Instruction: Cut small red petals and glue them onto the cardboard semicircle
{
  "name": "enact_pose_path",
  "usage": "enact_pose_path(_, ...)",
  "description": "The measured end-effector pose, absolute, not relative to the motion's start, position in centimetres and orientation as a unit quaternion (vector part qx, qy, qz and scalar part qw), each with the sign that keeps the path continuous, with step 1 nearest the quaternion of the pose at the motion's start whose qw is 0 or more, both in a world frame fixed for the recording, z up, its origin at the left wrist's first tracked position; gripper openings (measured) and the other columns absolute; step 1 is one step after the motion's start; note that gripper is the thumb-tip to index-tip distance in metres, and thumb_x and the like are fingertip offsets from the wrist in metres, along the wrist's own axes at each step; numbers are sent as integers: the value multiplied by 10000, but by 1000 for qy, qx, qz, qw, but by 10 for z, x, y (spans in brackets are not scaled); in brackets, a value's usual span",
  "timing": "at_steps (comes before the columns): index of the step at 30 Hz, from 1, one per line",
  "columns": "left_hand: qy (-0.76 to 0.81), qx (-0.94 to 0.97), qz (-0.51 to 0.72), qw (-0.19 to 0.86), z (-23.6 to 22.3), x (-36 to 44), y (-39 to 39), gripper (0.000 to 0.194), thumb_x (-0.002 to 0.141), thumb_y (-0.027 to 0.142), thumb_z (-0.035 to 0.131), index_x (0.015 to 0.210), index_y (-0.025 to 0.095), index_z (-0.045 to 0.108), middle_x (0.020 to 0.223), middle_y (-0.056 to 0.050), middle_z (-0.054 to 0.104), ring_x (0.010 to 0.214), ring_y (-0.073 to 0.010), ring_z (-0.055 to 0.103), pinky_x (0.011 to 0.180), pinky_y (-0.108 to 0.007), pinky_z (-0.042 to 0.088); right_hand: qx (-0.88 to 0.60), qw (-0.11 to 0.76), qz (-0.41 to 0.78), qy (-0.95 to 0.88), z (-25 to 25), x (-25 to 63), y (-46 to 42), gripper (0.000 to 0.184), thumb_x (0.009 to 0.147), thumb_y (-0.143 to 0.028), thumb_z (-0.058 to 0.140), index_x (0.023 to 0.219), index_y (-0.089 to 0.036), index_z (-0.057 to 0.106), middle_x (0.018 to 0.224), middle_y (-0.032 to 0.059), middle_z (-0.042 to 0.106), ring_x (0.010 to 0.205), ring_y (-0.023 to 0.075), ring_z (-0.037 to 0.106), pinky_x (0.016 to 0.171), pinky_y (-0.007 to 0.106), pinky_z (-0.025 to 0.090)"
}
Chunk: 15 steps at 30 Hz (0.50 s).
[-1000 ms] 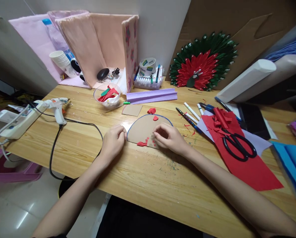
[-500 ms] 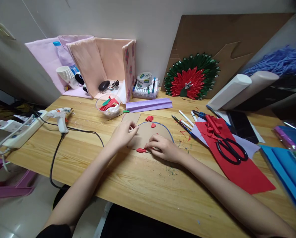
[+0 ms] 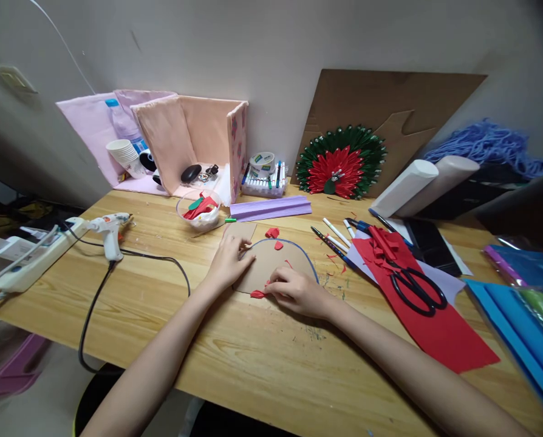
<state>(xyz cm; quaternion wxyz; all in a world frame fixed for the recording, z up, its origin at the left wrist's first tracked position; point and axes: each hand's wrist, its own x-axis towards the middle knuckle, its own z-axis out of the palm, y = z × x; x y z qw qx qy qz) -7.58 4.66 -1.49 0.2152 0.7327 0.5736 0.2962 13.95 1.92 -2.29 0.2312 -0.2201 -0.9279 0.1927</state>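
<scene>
A half-round piece of brown cardboard (image 3: 265, 258) with a blue-marked curved edge lies flat on the table. My left hand (image 3: 229, 262) rests at its left edge, thumb and fingers apart, with nothing seen in them. Over its lower part is my right hand (image 3: 299, 292), fingers bent together, tips pressed down on small red crepe paper scraps at the straight edge. A twisted red scrap (image 3: 257, 294) shows beside those fingertips. Another red petal-shaped piece (image 3: 278, 245) lies near the curve, and a crumpled red piece (image 3: 272, 232) sits just beyond it. My right palm hides part of the cardboard.
At left are a glue gun (image 3: 111, 233), its cable and a power strip (image 3: 39, 258). Behind stands a bowl of red scraps (image 3: 199, 220) near purple paper (image 3: 271, 208). Scissors (image 3: 420, 291) lie on red paper (image 3: 458, 343) at right, beside several pens.
My left hand has moved from beside the cardboard's lower left corner up onto its left edge, its fingers opening. My right hand has shifted left along the straight edge. The camera view has tilted up.
</scene>
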Motion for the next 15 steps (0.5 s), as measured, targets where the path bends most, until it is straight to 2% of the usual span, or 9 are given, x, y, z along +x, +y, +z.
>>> enact_pose_path(3, 573, 745, 272, 205, -14, -74, 43, 287, 748, 298, 618, 1010, 195, 563, 1015, -79, 567, 1007, -240, 517, 868, -386, 422, -211, 236, 177, -932, -24, 138, 19, 188, 849, -136, 501, 949, -188, 651, 858, 84, 605, 783, 158, 559, 678, 270, 455)
enact_pose_path(8, 567, 750, 262, 218, -15, -73, 41, 265, 763, 293, 606, 1007, 202, 558, 1016, -74, 564, 986, -234, 522, 865, -388, 425, -210, 238, 165, -934, -21, 139, 18, 200, 844, -122, 487, 947, -181, 648, 849, 84, 606, 767, 157, 561, 673, 267, 464)
enact_pose_path(13, 558, 750, 270, 232, -18, -71, 41, 245, 772, 280, 593, 999, 204, 543, 1007, -66, 563, 986, -225, 535, 874, -384, 434, -405, 353, 180, -824, -13, 149, 40, 210, 806, -96, 522, 975, -183, 610, 859, 62, 600, 788, 171, 577, 712, 305, 480)
enact_pose_path(15, 556, 753, 269, 227, -19, -71, 41, 239, 779, 284, 581, 999, 199, 544, 1008, -71, 559, 985, -227, 541, 870, -383, 441, -435, 358, 164, -810, -14, 151, 55, 248, 770, -89, 553, 996, -179, 605, 901, 74, 604, 859, 199, 575, 758, 345, 476)
